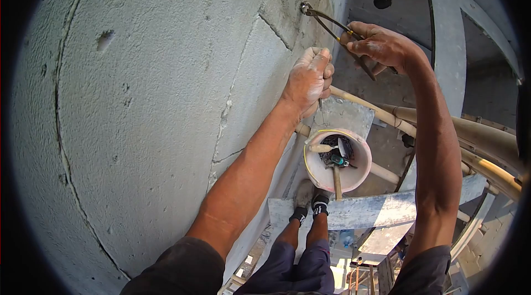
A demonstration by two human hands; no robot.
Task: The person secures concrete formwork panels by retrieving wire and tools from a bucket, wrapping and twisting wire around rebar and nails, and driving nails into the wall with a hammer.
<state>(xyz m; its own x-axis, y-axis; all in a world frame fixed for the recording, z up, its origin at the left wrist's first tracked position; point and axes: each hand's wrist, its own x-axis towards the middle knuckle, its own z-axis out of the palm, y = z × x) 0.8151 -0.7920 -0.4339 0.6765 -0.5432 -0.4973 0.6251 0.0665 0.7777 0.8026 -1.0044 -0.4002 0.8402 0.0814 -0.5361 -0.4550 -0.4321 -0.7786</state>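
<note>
Pincers are above the bucket, nose right at the wall, with the right hand's grip wrapped round the handles, which sit a bit apart. Left hand is balled up closer above the bucket, on what looks like thin wire; can't see inside the fist. Seems mid-job to me: tool's on the spot, but that spot doesn't look finished. Can't tell how much is left.
</note>
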